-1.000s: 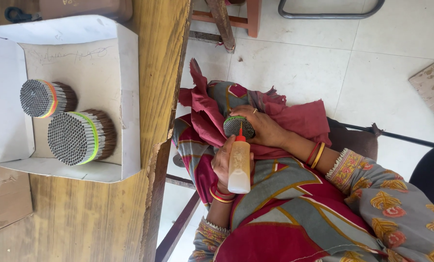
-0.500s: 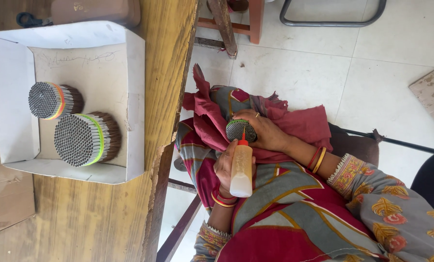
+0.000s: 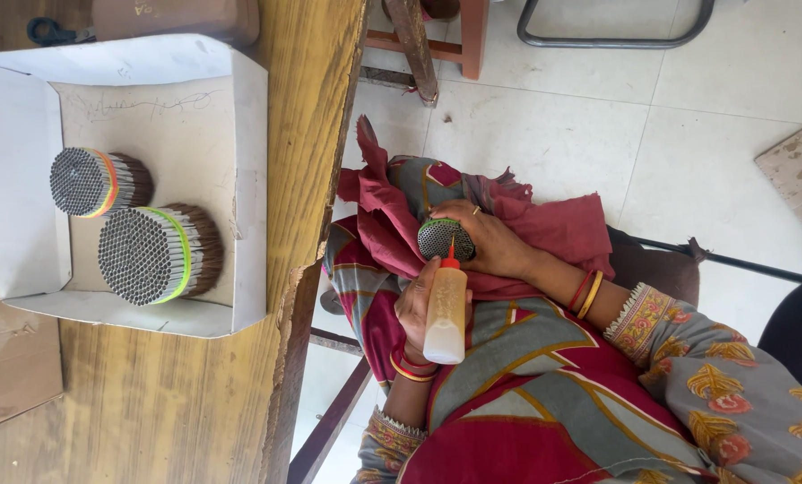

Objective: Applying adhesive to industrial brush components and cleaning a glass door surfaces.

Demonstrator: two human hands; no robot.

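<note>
Left hand [image 3: 419, 309] wrapped around glue bottle [image 3: 445, 314], red tip touching bundle [image 3: 445, 239] cupped in right hand [image 3: 490, 242] over lap. Risk: over-squeeze floods tubes, drips onto cloth [image 3: 544, 224]; loose grip lets bundle tilt.

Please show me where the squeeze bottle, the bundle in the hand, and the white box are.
squeeze bottle [image 3: 445, 315]: head view, middle of its body.
bundle in the hand [image 3: 442, 238]: head view, its round end face.
white box [image 3: 250, 179]: head view, its right wall.

My right hand [image 3: 495, 242], touching the red cloth [image 3: 553, 224] on my lap, wears a ring [image 3: 475, 211]. Red and yellow bangles [image 3: 585, 294] sit farther from the cloth, then my grey flowery sleeve [image 3: 688, 358]. My left hand [image 3: 419, 309] has bangles too.
</note>
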